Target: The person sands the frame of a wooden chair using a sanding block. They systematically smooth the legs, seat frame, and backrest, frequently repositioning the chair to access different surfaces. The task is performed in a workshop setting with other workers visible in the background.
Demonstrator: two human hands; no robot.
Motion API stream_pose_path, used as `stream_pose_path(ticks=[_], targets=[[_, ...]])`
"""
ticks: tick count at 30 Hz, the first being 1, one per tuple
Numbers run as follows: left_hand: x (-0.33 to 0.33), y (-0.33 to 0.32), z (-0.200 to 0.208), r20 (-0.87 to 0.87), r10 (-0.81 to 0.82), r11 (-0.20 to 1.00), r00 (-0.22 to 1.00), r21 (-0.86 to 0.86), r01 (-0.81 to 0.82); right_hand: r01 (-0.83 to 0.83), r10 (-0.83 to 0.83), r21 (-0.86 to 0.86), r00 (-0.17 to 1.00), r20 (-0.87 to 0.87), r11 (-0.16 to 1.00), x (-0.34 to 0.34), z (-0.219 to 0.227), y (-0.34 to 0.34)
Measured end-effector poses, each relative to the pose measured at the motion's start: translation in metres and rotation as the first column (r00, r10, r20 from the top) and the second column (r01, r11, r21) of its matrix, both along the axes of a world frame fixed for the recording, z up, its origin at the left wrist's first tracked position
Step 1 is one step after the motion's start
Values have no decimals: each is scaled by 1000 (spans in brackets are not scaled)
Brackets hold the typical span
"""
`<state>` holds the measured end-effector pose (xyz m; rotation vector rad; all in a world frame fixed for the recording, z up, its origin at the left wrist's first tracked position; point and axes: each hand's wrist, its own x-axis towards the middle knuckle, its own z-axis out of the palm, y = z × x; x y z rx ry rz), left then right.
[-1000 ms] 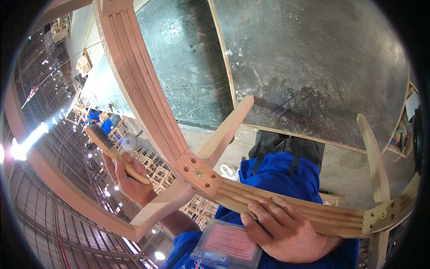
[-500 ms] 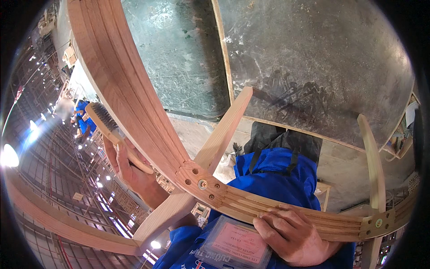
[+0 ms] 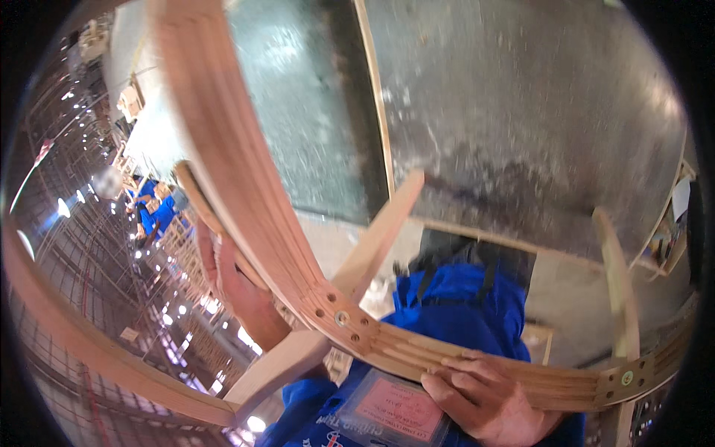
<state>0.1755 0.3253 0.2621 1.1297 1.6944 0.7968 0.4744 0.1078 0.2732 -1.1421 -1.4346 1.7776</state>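
A large curved wooden frame (image 3: pixel 249 179) crosses in front of my body, with grooves along its face and screw holes at a joint. My left hand (image 3: pixel 242 294) is closed around a wooden-handled brush (image 3: pixel 197 195). The brush lies along the outer left side of the curved rail, its bristles mostly hidden now; contact with the wood is hard to tell. My right hand (image 3: pixel 491 398) grips the lower grooved rail, fingers over its upper edge. Between the hands, a slanted wooden crosspiece (image 3: pixel 279 365) passes the joint, and its tapered end (image 3: pixel 391 220) sticks up beyond.
A second tapered wooden piece (image 3: pixel 620 290) rises at the right. Beyond the frame lies a dark, scuffed panelled surface (image 3: pixel 514 97) with light wooden edging. A second curved rail (image 3: pixel 97 357) runs along the lower left. A person in blue (image 3: pixel 153 216) is farther off at the left.
My left hand has turned the brush and brought it in against the curved rail's outer side. The upper rail has shifted right in view. My right hand keeps its grip.
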Motion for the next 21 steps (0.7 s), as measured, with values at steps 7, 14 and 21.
stream_pose_path(ticks=[7,14,21], targets=[[-41,36,122,-180,-181,928,967,294,229,-11,10,7,979,203,1000,-17,16,-1],[83,54,235,-783,-308,493,541,355,794,-33,-88,253,887,453,967,-26,22,-18],[105,64,234,-822,-414,572,391,99,814,-124,18,131,788,615,984,-38,21,-32]])
